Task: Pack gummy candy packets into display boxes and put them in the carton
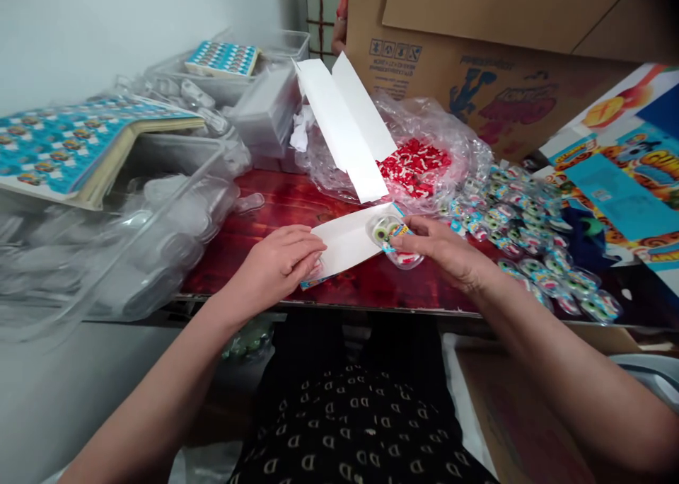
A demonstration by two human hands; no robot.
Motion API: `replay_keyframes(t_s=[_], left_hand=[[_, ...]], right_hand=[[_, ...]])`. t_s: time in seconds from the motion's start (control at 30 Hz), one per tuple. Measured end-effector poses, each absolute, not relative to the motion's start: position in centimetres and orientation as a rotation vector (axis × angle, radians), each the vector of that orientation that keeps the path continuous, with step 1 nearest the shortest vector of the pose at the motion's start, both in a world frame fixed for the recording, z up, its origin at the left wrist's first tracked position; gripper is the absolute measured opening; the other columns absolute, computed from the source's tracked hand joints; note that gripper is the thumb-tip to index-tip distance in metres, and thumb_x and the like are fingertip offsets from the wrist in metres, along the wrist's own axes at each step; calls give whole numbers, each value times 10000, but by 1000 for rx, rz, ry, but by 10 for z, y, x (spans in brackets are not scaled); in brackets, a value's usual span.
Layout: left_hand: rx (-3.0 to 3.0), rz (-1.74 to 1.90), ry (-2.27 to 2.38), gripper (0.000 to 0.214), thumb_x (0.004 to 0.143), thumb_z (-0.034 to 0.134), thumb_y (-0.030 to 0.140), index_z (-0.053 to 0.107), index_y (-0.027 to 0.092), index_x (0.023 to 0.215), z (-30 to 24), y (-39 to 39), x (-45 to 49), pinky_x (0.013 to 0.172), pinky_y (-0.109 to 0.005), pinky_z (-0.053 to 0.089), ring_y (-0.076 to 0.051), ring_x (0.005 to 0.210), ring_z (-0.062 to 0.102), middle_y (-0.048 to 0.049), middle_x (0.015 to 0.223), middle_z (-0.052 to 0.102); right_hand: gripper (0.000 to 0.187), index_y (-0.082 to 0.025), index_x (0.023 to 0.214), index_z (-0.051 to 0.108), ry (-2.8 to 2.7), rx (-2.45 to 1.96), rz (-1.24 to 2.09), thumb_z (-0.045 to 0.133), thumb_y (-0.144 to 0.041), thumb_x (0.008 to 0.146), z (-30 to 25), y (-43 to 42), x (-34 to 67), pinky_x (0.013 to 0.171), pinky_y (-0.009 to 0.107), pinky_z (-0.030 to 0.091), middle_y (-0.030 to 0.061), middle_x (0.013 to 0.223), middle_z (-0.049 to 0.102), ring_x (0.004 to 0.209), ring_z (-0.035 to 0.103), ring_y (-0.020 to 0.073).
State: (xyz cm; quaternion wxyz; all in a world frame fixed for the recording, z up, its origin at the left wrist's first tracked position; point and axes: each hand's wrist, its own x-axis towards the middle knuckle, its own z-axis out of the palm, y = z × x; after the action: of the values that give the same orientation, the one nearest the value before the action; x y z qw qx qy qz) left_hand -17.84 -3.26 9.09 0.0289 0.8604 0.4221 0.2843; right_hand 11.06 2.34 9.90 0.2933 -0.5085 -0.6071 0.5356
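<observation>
Inside pack (400,232) (right hand (443,248)): green rings (380,234)

Room to pass over the red table (281,194) left of the white box (344,247), tall white flaps (337,127) in the way behind, clear tub (177,160) blocking far left, heaped packs (509,219) blocking right

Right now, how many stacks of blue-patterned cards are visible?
2: the near stack at left, on the near clear bin; the far stack farther back, at the rear clear bin. More may be hidden.
</observation>
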Motion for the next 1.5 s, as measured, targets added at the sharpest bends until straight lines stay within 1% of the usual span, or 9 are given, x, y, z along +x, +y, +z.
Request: replay_keyframes(t_s=[0.13,0.37,0.5,0.6,0.8,1.03,1.27,1.4,1.5], left_hand=[[2636,803,1276,248,966,500,243,737,199,1022,83,-33,-189,990,-410,525,-207,1058,672,-52,1065,755],[2645,746,1225,248,975,512,263,743,205,1043,72,-38,-197,1034,-433,488,-201,1076,668,-47,1111,749],[2621,752,1255,244,968,516,246,745,227,1050,64,-41,-201,1038,-449,495,-212,1134,648,-47,1178,728],[2626,799,1241,241,961,525,223,738,224,1073,58,-41,-203,1061,-428,493,-202,1158,637,-42,1187,725],[2655,864,1231,233,961,537,231,733,211,1086,47,-39,-205,1052,-415,510,-203,1150,640,-33,1183,729],[2615,923,1241,217,954,557,236,731,214,1083,40,-40,-207,1039,-429,520,-211,1172,628,-32,1198,723],[2615,962,1216,204,950,565,222,723,202,1078,37,-40,-209,1026,-415,523,-208,1172,622,-27,1186,727],[2650,997,1196,196,950,564,212,725,187,1059,37,-39,-208,1032,-415,515,-201,1135,639,-36,1166,734],[2683,1021,1189,188,945,567,201,728,173,1038,38,-39,-207,1028,-414,517,-204,1127,640,-45,1151,738]], right_hand=[[407,-204,990,726,-1684,-1364,1421,785,-452,672,99,41,84,809,401,510,68,994,746,885,669,259],[336,-217,824,744,-1931,-1533,1328,828,-466,614,87,60,39,653,380,481,69,791,733,737,637,261],[271,-208,726,711,-1918,-1538,1421,816,-441,633,79,61,25,621,350,464,56,693,697,697,620,239],[243,-190,692,697,-1861,-1607,1561,781,-417,665,78,60,16,593,335,452,74,694,700,664,604,219],[173,-168,775,742,-1611,-1594,1907,719,-330,716,74,62,9,601,318,484,100,808,746,700,625,208],[212,-160,774,738,-1541,-1626,2009,737,-365,722,65,61,13,605,332,500,109,791,739,656,613,202],[258,-190,685,711,-1874,-1707,1752,698,-423,796,71,58,11,669,370,511,113,840,728,744,623,219],[234,-199,879,720,-2016,-1571,1750,663,-420,828,77,55,12,655,329,525,81,926,742,765,644,200],[274,-201,975,709,-2241,-1506,1600,566,-425,904,78,53,10,761,342,542,76,1004,747,860,666,220]])
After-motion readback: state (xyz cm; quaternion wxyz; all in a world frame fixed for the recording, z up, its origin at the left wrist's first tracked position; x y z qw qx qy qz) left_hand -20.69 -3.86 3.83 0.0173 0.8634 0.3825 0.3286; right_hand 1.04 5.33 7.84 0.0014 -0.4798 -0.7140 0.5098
